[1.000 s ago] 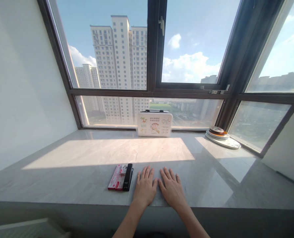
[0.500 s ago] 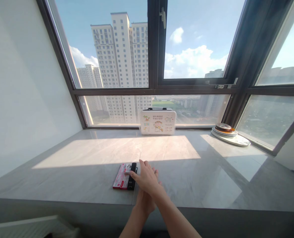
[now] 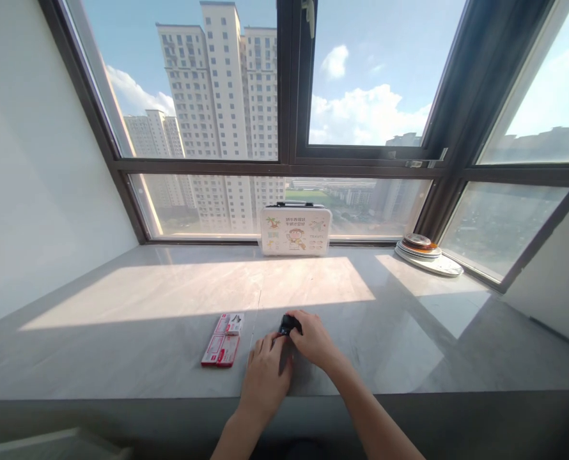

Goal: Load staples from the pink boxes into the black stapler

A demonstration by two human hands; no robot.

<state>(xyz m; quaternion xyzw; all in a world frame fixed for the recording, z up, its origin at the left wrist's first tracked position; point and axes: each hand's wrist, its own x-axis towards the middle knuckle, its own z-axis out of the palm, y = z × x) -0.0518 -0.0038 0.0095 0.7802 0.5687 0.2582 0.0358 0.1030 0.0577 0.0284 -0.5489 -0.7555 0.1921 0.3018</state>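
Note:
My right hand (image 3: 313, 340) is closed around a black stapler (image 3: 290, 324), with the thumb on its near side and the fingers over its far end. My left hand (image 3: 266, 374) is against the stapler's near left side with its fingers bent onto it. Both hands cover most of the stapler, so its lower part is hidden. Left of my hands, several small red-and-white staple boxes (image 3: 213, 349) lie flat together on the marble sill (image 3: 135, 358).
A white case with cartoon prints (image 3: 295, 231) stands upright against the window. Stacked plates (image 3: 428, 259) sit in the right corner. Dark window frames (image 3: 198, 167) rise behind, and the sill's front edge runs below my forearms. A pale object (image 3: 59, 445) shows at the lower left.
My crossed hands have come apart. The black stapler has left its place beside the boxes and is now to their right in my hands. The view has shifted slightly.

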